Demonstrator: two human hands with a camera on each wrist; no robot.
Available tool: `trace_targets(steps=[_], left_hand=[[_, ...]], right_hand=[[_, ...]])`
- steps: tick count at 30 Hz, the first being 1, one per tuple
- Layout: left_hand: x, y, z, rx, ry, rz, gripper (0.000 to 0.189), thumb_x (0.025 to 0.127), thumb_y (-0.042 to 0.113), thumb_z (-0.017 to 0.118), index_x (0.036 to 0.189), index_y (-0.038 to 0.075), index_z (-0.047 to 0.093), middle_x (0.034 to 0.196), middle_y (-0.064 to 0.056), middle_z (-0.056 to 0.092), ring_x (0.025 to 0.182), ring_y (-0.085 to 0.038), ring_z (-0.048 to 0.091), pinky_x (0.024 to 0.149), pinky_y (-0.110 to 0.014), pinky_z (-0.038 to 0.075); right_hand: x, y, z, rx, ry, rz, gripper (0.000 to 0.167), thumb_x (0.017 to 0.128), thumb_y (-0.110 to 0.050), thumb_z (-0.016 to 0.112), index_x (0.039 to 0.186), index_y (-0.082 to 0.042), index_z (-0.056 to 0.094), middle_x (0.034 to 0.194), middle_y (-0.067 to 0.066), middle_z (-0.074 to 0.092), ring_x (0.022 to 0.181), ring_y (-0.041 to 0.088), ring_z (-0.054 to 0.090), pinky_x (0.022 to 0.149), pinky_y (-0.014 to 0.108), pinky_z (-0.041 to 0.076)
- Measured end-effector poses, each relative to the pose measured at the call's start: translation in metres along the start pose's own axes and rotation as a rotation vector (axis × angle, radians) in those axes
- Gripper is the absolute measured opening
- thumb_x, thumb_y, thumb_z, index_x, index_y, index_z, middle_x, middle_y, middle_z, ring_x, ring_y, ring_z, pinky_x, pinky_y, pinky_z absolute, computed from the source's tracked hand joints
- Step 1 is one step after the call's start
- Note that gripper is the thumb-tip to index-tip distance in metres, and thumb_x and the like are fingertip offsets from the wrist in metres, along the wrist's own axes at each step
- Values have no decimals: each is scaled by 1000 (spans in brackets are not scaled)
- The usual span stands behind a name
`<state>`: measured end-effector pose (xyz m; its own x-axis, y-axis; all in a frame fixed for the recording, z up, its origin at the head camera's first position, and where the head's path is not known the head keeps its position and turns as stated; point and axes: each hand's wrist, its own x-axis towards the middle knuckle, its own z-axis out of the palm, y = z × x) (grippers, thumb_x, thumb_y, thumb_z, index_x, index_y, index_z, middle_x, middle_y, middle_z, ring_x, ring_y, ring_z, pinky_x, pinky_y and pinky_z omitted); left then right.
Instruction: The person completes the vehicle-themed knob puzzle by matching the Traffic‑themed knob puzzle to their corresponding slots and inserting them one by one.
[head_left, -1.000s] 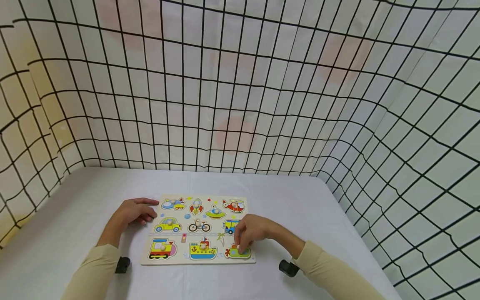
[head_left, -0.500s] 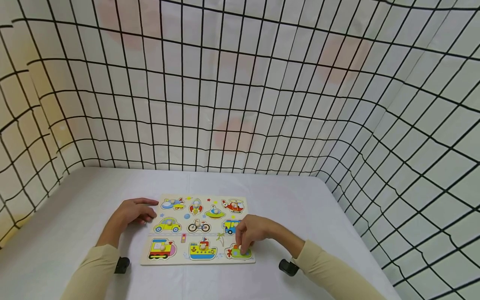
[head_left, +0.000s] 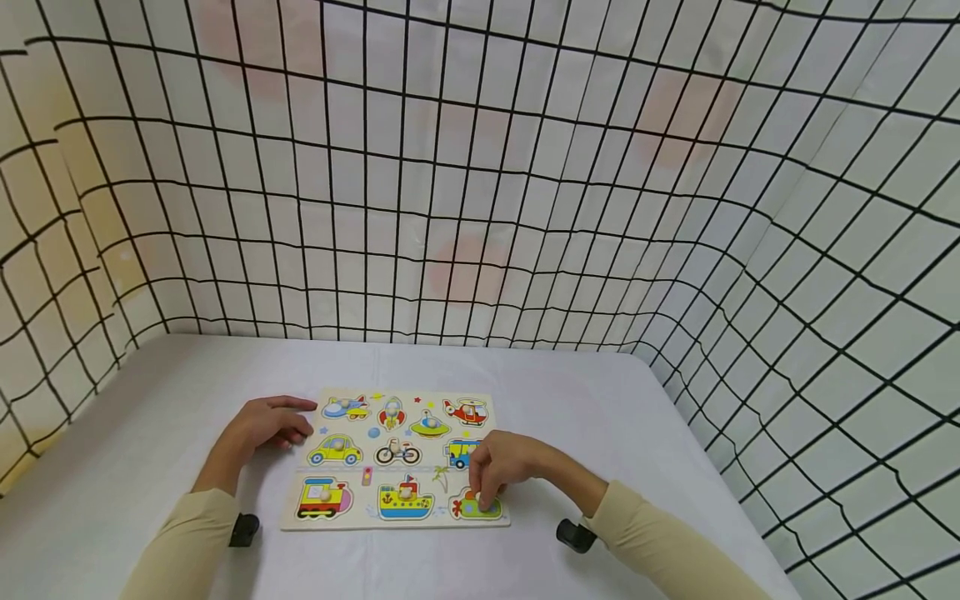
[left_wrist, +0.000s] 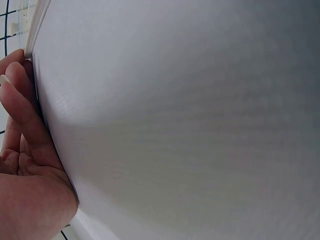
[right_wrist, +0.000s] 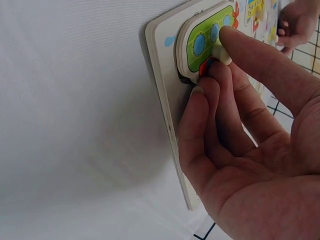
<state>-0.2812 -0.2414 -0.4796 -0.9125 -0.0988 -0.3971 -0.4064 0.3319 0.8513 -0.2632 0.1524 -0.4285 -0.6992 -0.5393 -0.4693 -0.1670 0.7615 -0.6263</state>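
A wooden peg puzzle board (head_left: 360,522) lies flat on the white table. My right hand (head_left: 512,457) is at its near right corner, pinching the small pale knob (right_wrist: 221,53) of the green submarine piece (head_left: 467,508) between thumb and fingers. In the right wrist view the submarine piece (right_wrist: 200,47) stands a little proud of its dark-edged recess, slightly askew. The left hand (head_left: 262,425) rests on the table at the board's left side, index finger stretched to the edge, other fingers loosely bent. In the left wrist view this hand (left_wrist: 30,140) holds nothing.
Other knobbed pieces sit on the board, among them a train (head_left: 324,498), a ship (head_left: 406,500), a car (head_left: 335,450), a bicycle (head_left: 397,452) and a bus (head_left: 461,452). Black grid netting (head_left: 427,217) over white cloth encloses the table's back and sides.
The submarine piece has shifted and turned very slightly under the right fingertips, which moved only a little. The left hand and the board look the same.
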Motion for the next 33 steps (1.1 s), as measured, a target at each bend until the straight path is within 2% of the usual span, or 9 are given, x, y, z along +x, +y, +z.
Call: trace_targets(steps=[19,24,29,33], left_hand=[[3,6,5,4,-21,3,57,86,14,72,139,-1,58,74,-5,69,66,-20,63,63,-25,53],[4,3,5,8,-24,7,56,87,14,72,139,0,58,74,-4,68,66,-18,62,62,-25,53],[2,-1,1,18,-26,8,57,87,14,72,140,1,57,75,-3,68,67,-17,62,61,-25,53],[1,-5,-1,21,-39,17,57,87,14,73,140,0,57,75,-3,68,66,-17,62,61,-25,53]], right_hand=[[-2,7,3,-5,64,11,11,75,-8,85,74,-11,74,79,-4,70,76,14,57,64,26,45],[-1,8,4,1,64,24,12,75,-9,86,75,-12,74,80,-5,70,78,14,56,66,26,45],[1,7,2,-11,30,15,9,79,-14,83,78,-13,74,76,-5,68,72,13,55,64,25,44],[1,9,-2,-12,77,39,11,83,-22,80,78,-14,75,70,-4,64,66,13,54,61,25,44]])
